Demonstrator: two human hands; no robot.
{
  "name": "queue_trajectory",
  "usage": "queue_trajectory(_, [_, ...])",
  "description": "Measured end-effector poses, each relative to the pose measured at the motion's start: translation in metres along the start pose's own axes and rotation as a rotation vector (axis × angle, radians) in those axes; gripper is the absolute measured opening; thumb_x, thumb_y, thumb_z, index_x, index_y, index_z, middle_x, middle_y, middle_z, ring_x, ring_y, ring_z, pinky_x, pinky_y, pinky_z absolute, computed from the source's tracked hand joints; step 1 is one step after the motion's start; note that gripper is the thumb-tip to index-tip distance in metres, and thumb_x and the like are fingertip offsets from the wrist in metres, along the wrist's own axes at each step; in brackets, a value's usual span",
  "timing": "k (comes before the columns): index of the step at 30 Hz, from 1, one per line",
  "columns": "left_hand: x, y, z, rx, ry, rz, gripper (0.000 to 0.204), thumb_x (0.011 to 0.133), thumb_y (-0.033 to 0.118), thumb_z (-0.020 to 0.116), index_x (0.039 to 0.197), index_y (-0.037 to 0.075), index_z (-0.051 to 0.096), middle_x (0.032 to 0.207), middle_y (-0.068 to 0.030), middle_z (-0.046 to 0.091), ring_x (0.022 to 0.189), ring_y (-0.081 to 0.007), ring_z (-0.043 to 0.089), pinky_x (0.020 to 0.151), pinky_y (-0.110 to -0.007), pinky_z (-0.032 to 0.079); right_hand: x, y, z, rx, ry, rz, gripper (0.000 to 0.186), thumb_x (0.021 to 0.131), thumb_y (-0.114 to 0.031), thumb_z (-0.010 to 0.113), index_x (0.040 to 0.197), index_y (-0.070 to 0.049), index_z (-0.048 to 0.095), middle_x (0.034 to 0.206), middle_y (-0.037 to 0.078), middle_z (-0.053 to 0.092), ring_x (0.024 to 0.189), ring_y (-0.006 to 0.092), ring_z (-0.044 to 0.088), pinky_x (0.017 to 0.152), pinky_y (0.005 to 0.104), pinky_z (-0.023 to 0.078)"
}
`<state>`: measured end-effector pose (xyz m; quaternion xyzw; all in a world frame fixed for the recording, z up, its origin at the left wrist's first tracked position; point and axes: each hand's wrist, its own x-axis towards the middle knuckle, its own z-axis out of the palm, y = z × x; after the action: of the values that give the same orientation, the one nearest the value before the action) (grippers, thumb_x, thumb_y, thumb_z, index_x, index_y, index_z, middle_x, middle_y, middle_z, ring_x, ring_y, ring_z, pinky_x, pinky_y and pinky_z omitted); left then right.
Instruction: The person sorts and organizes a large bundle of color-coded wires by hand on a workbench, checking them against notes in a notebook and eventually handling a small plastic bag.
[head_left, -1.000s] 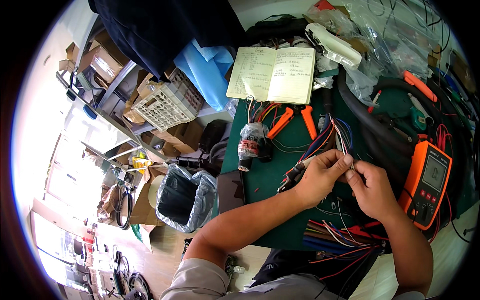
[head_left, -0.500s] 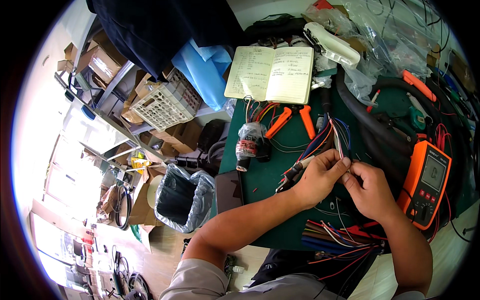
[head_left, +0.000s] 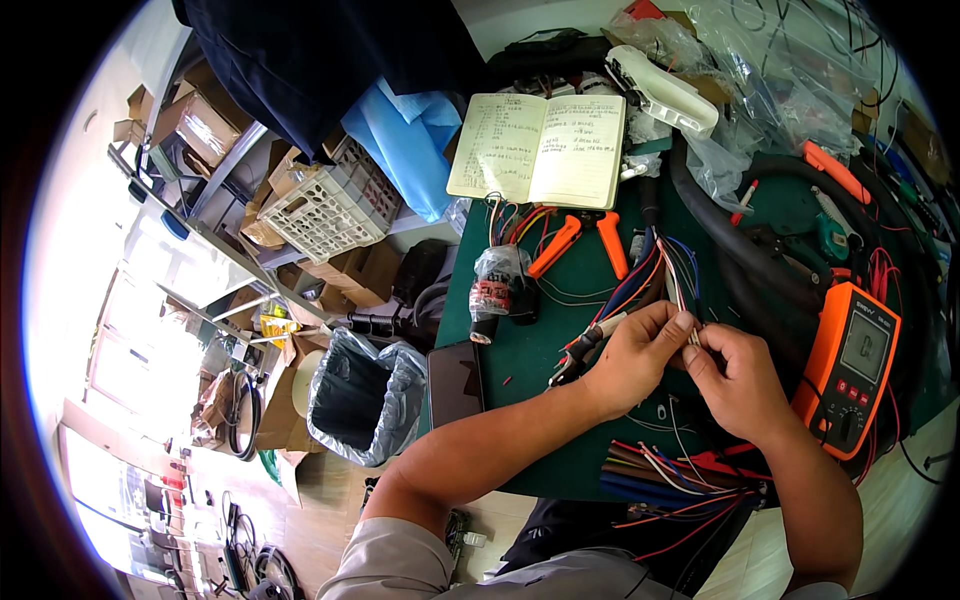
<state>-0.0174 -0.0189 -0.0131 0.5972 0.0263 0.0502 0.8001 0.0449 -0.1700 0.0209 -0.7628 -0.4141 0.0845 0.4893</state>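
Note:
Several thin coloured wires (head_left: 672, 268) fan out from a black-sheathed cable (head_left: 650, 205) and run down to my hands. My left hand (head_left: 635, 350) pinches wire ends between thumb and forefinger. Close against it, my right hand (head_left: 738, 380) is closed with thumb and forefinger on the same wire ends. The tips themselves are mostly hidden by my fingers. Left of my left hand lie thicker wire ends with bare tips (head_left: 578, 352). Another bundle of coloured wires (head_left: 690, 485) spreads along the table's near edge, below my hands.
An orange multimeter (head_left: 850, 365) stands to the right. Orange-handled pliers (head_left: 557, 247) lie below an open notebook (head_left: 580, 165). A wrapped connector (head_left: 492, 285) and dark phone (head_left: 456, 385) are at left. Thick black cable (head_left: 750, 255) curves behind; a lined bin (head_left: 405, 425) stands beside the table.
Both hands keep their hold on the wires in nearly the same place. The whole view has shifted very slightly.

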Motion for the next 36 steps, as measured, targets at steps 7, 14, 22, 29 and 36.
queue_trajectory(7, [0.002, -0.008, -0.001, -0.062, 0.044, 0.013, 0.024, 0.103, 0.027, 0.047, 0.099, 0.005, 0.055, 0.085, 0.0, 0.057, 0.077, -0.0063, 0.053, 0.071, -0.022, 0.045, 0.0, 0.001, 0.001, 0.004, 0.015, -0.008, 0.019, 0.085, -0.008, 0.062, 0.074, 0.003, 0.052, 0.065, 0.016, 0.053, 0.055, 0.0293, 0.051, 0.053, 0.0378, 0.039])
queue_trajectory(14, [0.003, -0.011, -0.003, -0.069, 0.033, -0.003, 0.024, 0.103, 0.028, 0.048, 0.098, 0.005, 0.055, 0.085, -0.0003, 0.058, 0.077, -0.0065, 0.054, 0.072, -0.023, 0.046, 0.0, 0.0, 0.001, 0.002, 0.015, 0.001, 0.019, 0.085, -0.008, 0.062, 0.074, 0.003, 0.052, 0.066, 0.017, 0.054, 0.056, 0.0293, 0.051, 0.053, 0.0377, 0.039])
queue_trajectory(22, [0.002, -0.006, 0.001, -0.059, 0.032, -0.019, 0.026, 0.101, 0.03, 0.052, 0.096, 0.005, 0.057, 0.083, 0.0022, 0.058, 0.073, -0.0047, 0.053, 0.065, -0.02, 0.043, 0.0, 0.001, 0.001, 0.013, 0.006, -0.009, 0.018, 0.086, -0.008, 0.062, 0.075, 0.003, 0.053, 0.067, 0.017, 0.055, 0.057, 0.0309, 0.053, 0.053, 0.0384, 0.04])
queue_trajectory(29, [0.001, -0.004, -0.002, 0.018, 0.004, 0.0, 0.024, 0.101, 0.028, 0.053, 0.095, 0.006, 0.058, 0.079, 0.0034, 0.057, 0.068, -0.0025, 0.049, 0.058, -0.018, 0.039, 0.0, 0.002, 0.002, -0.022, 0.006, -0.041, 0.017, 0.085, -0.007, 0.062, 0.075, 0.003, 0.054, 0.069, 0.017, 0.056, 0.06, 0.0322, 0.055, 0.054, 0.0389, 0.041])
queue_trajectory(36, [0.0, -0.002, -0.002, 0.08, 0.003, -0.001, 0.024, 0.101, 0.028, 0.052, 0.096, 0.005, 0.058, 0.08, 0.0032, 0.057, 0.069, -0.0025, 0.048, 0.059, -0.018, 0.038, 0.0, 0.002, 0.002, -0.021, -0.003, -0.032, 0.016, 0.085, -0.008, 0.063, 0.076, 0.003, 0.055, 0.07, 0.017, 0.056, 0.061, 0.0329, 0.056, 0.055, 0.0393, 0.042])
